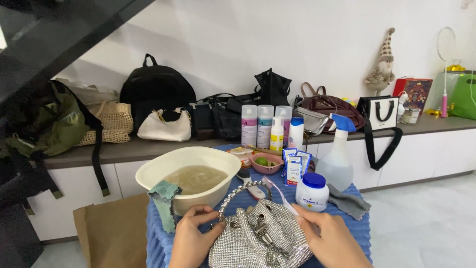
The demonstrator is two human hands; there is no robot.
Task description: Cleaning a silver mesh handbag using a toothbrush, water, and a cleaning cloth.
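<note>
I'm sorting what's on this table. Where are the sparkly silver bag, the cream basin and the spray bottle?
sparkly silver bag (258,238), head view, middle of its glittery body.
cream basin (163,166), head view, its near left rim.
spray bottle (335,166), head view, its clear lower body.

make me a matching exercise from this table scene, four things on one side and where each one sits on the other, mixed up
Things:
1. silver sparkly bag
2. teal cloth
3. white jar with blue lid
4. spray bottle

Places:
A. draped over the rim of the cream basin
B. behind the jar, at the table's right side
C. between the left hand and right hand
D. just beyond the right hand, beside the grey cloth

Pairs: 1-C, 2-A, 3-D, 4-B
</note>
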